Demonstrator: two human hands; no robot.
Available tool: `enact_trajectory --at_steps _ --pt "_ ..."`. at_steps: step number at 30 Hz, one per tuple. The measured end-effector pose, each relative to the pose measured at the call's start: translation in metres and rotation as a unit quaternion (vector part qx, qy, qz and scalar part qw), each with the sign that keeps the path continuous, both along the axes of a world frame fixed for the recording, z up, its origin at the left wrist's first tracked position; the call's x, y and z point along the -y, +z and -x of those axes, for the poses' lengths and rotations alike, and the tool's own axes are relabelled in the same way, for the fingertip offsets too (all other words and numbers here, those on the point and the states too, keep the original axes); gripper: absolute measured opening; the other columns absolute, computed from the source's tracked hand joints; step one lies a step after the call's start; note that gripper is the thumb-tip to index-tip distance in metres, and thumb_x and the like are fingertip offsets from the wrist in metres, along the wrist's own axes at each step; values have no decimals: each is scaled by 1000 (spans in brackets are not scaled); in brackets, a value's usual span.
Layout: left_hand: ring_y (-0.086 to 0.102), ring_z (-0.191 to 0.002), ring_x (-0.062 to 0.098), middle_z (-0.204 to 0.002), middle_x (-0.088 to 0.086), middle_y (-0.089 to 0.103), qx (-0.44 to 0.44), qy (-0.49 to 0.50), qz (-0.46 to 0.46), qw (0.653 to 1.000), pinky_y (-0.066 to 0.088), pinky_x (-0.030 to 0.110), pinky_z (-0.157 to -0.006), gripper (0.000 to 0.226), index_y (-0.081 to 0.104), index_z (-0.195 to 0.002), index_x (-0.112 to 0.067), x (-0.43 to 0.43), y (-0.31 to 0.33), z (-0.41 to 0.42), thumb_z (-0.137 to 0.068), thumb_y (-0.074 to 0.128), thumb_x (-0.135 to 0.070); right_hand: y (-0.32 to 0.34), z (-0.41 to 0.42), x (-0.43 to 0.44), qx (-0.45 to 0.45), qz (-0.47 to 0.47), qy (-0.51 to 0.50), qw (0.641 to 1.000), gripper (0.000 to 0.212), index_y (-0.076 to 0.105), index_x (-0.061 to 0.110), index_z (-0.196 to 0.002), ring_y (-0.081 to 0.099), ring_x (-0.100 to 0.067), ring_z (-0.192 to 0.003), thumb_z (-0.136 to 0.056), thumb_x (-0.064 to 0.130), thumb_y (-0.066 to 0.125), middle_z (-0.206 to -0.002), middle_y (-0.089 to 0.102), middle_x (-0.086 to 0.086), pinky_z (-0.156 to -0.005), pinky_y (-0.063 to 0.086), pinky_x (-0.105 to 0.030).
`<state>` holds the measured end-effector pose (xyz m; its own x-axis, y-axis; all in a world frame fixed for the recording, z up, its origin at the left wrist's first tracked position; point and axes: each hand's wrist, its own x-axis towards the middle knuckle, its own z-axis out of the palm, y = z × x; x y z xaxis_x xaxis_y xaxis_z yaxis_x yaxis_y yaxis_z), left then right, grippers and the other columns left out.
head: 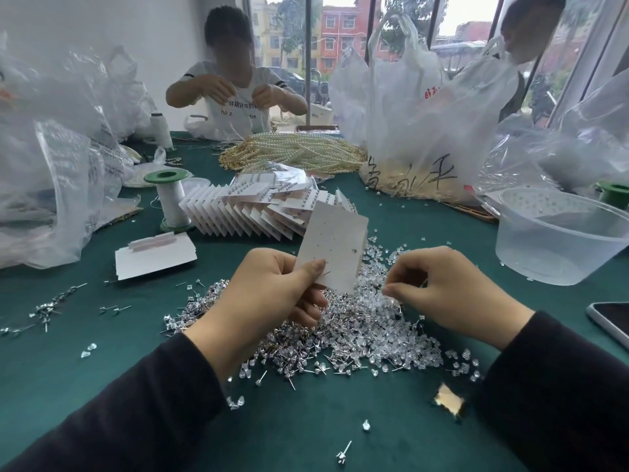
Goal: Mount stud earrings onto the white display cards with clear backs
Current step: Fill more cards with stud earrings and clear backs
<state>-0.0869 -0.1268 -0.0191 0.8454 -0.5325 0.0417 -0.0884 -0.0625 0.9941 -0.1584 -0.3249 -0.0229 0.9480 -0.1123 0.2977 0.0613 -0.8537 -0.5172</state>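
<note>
My left grip point(272, 287) pinches the white display card point(335, 247) by its lower edge, above the stud earrings point(340, 338) heaped on the surface point(102, 369). Right grip point(452, 287): fingertips pressed together, contents indiscernible.

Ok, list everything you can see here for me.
card: one, white, held above the studs
studs: heap, silver and clear, table centre
filled cards: fanned row, white, behind the heap
blank cards: stack, white, left
spools: two, green-ended, left and far right
tub: one, clear, right
pearls: heap, cream, far centre
bags: several, clear, both sides
phone: one, dark, right edge
table: one, green
people: two, far side
left hand: holds card
right hand: pinched over studs
</note>
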Motion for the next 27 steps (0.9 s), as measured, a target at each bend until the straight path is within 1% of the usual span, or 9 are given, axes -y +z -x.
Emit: enact_trajectory --at_steps 2,4,7,10,13,17,23,25,27 --pt "56 -39 15 -49 8 63 0 6 12 1000 46 19 -38 29 61 -65 2 -1 1 -1 -87 57 -18 2 0 -2 2 -69 -9 998 17 65 20 -63 48 0 -46 -75 29 73 -55 61 6 -48 38 -10" --pt "56 -39 14 -48 6 62 0 9 20 1000 45 19 -38 28 61 -66 0 -1 1 -1 -87 57 -18 5 1 -5 -7 -207 -15 978 21 67 13 -63 46 -4 -42 -69 31 75 -52 61 2 -43 39 -14" --pt "56 -39 14 -48 6 62 -1 10 21 1000 45 18 -38 28 62 -65 -1 0 1 -1 -86 57 -19 8 3 -6 -51 -441 -31 895 24 68 8 -62 50 -7 -43 -53 29 77 -53 62 -2 -43 45 -17" --pt "55 -38 14 -48 7 62 -10 14 25 1000 45 19 -37 28 62 -64 -1 0 1 0 -87 57 -17 13 3 -7 -88 -542 -39 835 18 70 5 -61 55 -8 -46 -51 19 77 -57 64 -4 -44 48 -17" --pt "55 -37 14 -47 7 62 -19 19 27 999 45 18 -36 28 61 -65 1 1 2 1 -87 57 -17 17 5 -11 -101 -582 -32 806 17 70 4 -61 54 -8 -45 -50 15 77 -56 62 -5 -41 46 -15" --pt "54 -36 13 -46 6 61 -27 17 30 999 44 18 -35 28 60 -66 2 3 3 4 -87 57 -17 16 7 -20 -113 -570 -18 813 15 70 7 -57 48 -8 -41 -53 20 77 -51 57 -3 -37 42 -15" --pt "54 -35 13 -44 5 60 -27 30 9 999 44 17 -35 29 59 -64 1 5 2 8 -88 57 -16 17 8 -20 -149 -652 -17 743 7 72 -1 -66 55 -10 -48 -63 5 71 -62 64 -9 -42 49 -16" --pt "53 -35 13 -43 5 59 -27 32 0 999 43 17 -35 30 58 -63 1 5 2 8 -88 57 -15 18 9 -20 -149 -653 -10 742 10 72 -6 -70 60 -14 -51 -62 -4 66 -66 67 -14 -46 52 -18" --pt "53 -35 13 -44 6 60 -27 30 -7 999 44 18 -35 31 59 -62 1 5 1 8 -88 57 -15 19 11 -22 -144 -631 -3 762 13 70 -8 -73 63 -17 -53 -62 -8 65 -70 68 -18 -49 54 -20"
